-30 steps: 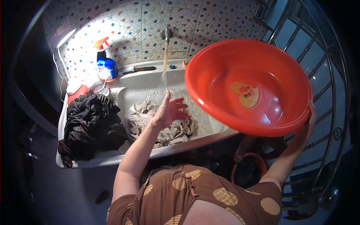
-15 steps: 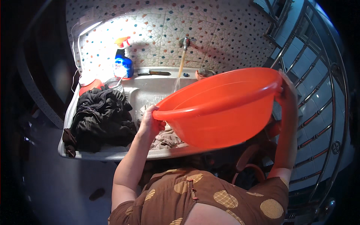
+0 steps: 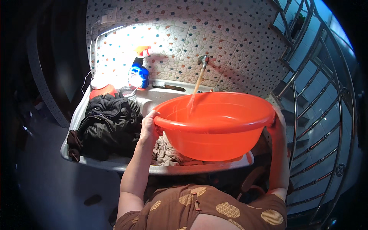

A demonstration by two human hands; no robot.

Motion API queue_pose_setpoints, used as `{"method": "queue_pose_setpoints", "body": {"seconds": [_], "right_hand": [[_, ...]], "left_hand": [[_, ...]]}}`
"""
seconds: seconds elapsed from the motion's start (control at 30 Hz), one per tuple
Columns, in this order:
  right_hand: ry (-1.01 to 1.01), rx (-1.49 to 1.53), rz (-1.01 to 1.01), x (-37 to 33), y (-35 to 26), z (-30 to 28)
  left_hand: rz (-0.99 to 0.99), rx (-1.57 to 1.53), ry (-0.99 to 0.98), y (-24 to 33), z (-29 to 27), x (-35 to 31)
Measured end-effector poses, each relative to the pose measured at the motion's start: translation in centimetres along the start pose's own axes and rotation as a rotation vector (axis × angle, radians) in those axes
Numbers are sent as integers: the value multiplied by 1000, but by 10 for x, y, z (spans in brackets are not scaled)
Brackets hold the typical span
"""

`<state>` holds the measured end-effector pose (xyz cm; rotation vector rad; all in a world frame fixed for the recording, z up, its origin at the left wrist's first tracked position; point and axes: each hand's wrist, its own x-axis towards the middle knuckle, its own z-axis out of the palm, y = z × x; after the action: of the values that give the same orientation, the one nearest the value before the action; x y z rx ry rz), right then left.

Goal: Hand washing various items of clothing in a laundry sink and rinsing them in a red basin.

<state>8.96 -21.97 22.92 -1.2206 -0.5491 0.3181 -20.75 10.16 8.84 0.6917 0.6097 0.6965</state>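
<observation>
A large orange-red plastic basin (image 3: 212, 143) is held over the right part of the white sink (image 3: 126, 167). My left hand (image 3: 150, 125) grips its left rim, and my right hand (image 3: 276, 119) is closed round the rim on the right side. From the wall tap (image 3: 204, 60), a tan hose (image 3: 199, 81) points down, and water runs from it into the basin. Beige wet cloth (image 3: 168, 152) lies in the sink, partly hidden under the basin. Left of it, a heap of dark clothes (image 3: 109, 128) is piled on the sink's ledge.
At the back of the sink stand a blue spray bottle (image 3: 138, 74) with an orange trigger, a scrubbing brush (image 3: 168, 87), a clear cup (image 3: 128, 92) and a red tub (image 3: 102, 91). A metal railing (image 3: 326, 126) rises on the right. A dark slipper (image 3: 92, 199) lies on the floor.
The basin has swung from a tilt, right side high, to nearly level. It now sits beneath the hose, so the water that fell into the sink lands inside it. Both hands keep their grip.
</observation>
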Motion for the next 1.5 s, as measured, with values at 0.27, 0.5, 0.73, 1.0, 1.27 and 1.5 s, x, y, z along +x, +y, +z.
{"method": "queue_pose_setpoints", "body": {"seconds": [0.27,0.5,0.73,1.0,1.27,1.5], "right_hand": [[108,76,18,-10,16,-2],[75,152,101,-12,17,-14],[27,159,124,-18,13,-25],[-4,108,-2,-35,-20,-45],[360,-74,-340,-150,-69,-66],[336,54,-340,-174,-35,-73]], "left_hand": [[71,21,39,5,5,-1],[90,43,50,12,16,-9],[96,62,28,8,19,-19],[-83,-46,-135,-16,19,-38],[-30,-147,-348,-88,49,-97],[450,89,-564,-83,122,-98]]}}
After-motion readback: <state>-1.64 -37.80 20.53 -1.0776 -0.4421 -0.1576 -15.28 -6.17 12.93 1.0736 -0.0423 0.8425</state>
